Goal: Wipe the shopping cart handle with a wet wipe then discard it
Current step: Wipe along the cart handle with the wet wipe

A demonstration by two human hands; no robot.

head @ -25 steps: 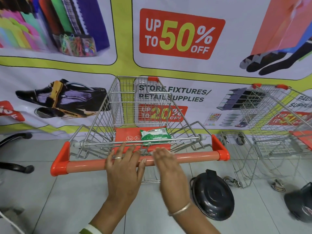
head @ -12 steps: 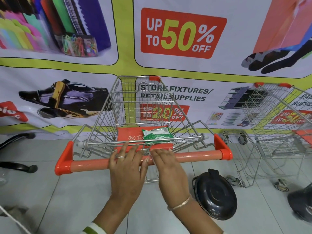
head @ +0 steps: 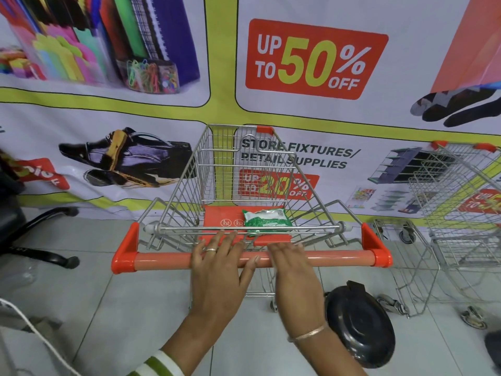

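- The orange cart handle ran left to right across the middle of the view, capped at each end by a red corner piece; we had both hands laid over its central stretch.
- Our right hand lay palm down on the handle just right of centre, fingers curled over the far side. A wet wipe would have sat under that palm, but none showed, so we could not tell whether this grip held one.
- Our left hand, ring on one finger, rested flat on the bar just left of the other, fingers spread and extended rather than clenched: a loose, mostly open grip steadying the cart, holding nothing that we could see.
- We judged the step in hand to be the wiping pass. To do it well, we would wrap the wipe round the bar, not only press on top, and draw it the full length out to the right cap, then shift the left hand aside to cover the stretch beneath it.
- Just beyond the handle, a green wipes packet lay on the red child-seat flap inside the wire basket.
- On the tiled floor near right of the cart sat a black lidded bin, the likely place to discard the wipe.
- A second cart stood at far right, against the printed banner.
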